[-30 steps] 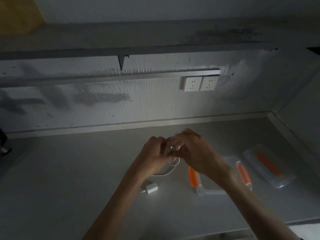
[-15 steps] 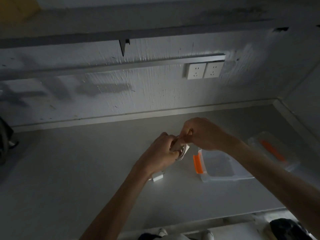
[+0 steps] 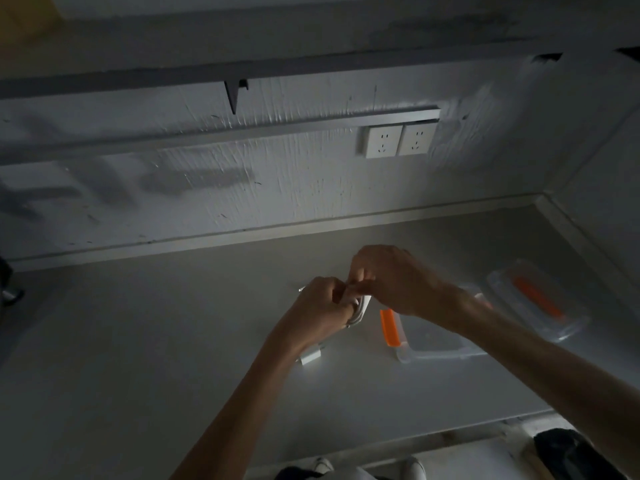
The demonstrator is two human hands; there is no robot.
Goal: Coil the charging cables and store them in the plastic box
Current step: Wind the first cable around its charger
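1. The grey worktop (image 3: 173, 341) is flat and plain. Its 12 o'clock side runs along a scratched wall.
2. A small white charger plug (image 3: 310, 357) lies on it near the middle, a little toward 6 o'clock.
3. A clear plastic box (image 3: 436, 351) stands open at 3 o'clock from the plug, near it. It has an orange clip (image 3: 389, 327) on its 9 o'clock end.
4. A clear lid (image 3: 557, 327) with an orange strip lies at 2 o'clock from the box. I cannot tell if they touch.
5. At the 9 o'clock edge is a dark thing (image 3: 7, 289), too dim to name.
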